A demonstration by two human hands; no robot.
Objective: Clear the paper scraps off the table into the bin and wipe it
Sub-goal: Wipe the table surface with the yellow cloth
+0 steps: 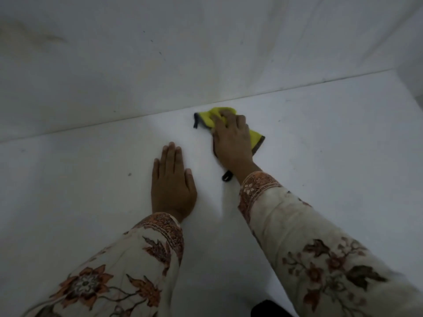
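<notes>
Head view: one wide-angle look down at a white table (320,138) that meets a pale wall (206,42) along its far edge.
Right hand: right hand (231,143) lies palm down on a yellow cloth (219,113), fingers (225,117) curled into its folds and bunching the fabric, so it is closed on the cloth and pressing it to the table.
Cloth: crumpled, yellow with a dark trim; one part sticks out past the fingertips toward the wall, another shows at the right side of the hand; a small dark loop (226,176) lies on the table just beside the wrist.
Cloth position: on the table near its far edge, close to the wall line but apart from it.
Left hand: left hand (172,184) rests flat on the table, open, fingers straight and together, thumb out to the right, holding nothing.
Hands apart: left hand sits nearer the person and to the left of the cloth, not touching it.
Sleeves: both arms wear cream sleeves (320,248) printed with orange and brown flowers, with patterned cuffs at the wrists.
Table surface: a few tiny dark specks, one small mark (129,174) left of the left hand; too small to tell what they are.
Lower edge: a dark shape (267,308) shows below the table's near side, unclear.
</notes>
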